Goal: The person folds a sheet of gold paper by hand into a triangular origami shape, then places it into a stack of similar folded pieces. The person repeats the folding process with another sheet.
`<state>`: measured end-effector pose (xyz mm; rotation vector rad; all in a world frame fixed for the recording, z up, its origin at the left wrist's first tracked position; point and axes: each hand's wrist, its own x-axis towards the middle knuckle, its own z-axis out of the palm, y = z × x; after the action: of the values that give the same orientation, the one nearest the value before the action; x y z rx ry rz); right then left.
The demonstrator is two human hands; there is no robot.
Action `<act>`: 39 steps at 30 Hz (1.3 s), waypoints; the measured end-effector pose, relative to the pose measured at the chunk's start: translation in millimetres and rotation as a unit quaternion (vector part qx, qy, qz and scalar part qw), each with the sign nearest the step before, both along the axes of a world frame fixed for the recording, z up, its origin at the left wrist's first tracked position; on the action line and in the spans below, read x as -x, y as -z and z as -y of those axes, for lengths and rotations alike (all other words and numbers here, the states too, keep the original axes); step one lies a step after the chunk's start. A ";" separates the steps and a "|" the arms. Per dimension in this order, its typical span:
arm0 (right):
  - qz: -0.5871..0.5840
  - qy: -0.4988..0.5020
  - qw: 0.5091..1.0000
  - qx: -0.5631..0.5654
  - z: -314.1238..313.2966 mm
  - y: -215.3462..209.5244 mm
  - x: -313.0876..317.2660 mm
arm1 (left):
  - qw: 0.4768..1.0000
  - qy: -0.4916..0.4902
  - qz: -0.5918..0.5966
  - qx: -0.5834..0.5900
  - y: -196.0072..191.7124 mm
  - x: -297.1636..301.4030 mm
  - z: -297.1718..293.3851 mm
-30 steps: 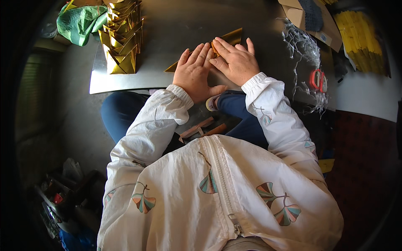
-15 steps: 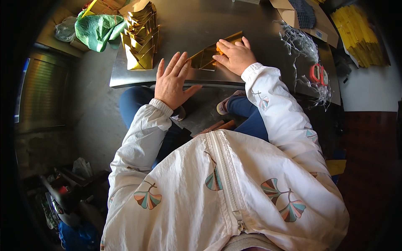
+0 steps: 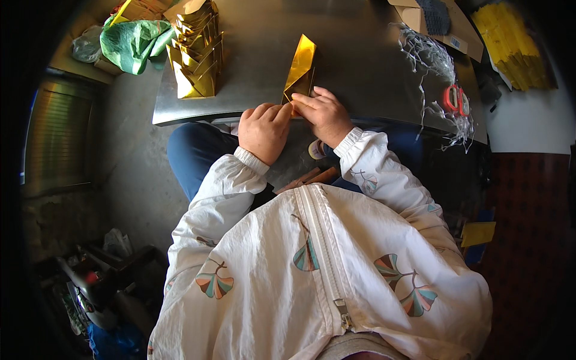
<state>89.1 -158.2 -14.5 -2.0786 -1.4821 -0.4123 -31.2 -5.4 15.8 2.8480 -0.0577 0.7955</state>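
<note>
Grey metal tabletop carried the work, its near edge just above the person's knees. Both hands met at that edge: the left hand was curled, fingertips pressed against the lower corner of a folded gold paper sheet, and the right hand pinched the same corner from the other side. Beyond the grip, the sheet rose away from the fingers (tilted, shiny side catching light). A stack of folded gold pieces stood well apart to the left, red-handled scissors to the right.
</note>
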 end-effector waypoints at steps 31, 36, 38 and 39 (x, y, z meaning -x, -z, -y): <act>-0.224 0.103 0.966 -0.081 22.0 -22.1 -4.3 | 0.981 0.042 0.023 0.189 7.8 -38.3 -4.6; -0.215 0.096 0.968 -0.085 21.9 -25.6 -5.6 | 0.973 0.018 -0.001 0.229 2.6 -35.8 -2.7; -0.214 0.100 0.968 -0.088 20.6 -26.1 -5.9 | 0.974 0.029 -0.001 0.226 -0.1 -35.4 -2.9; -0.211 0.104 0.968 -0.089 19.4 -26.0 -5.7 | 0.974 0.030 0.000 0.226 -1.2 -35.3 -2.7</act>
<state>94.7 -177.6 11.5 -2.0246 -0.9500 -0.1562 4.1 -2.7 17.0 2.4043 0.0347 0.6917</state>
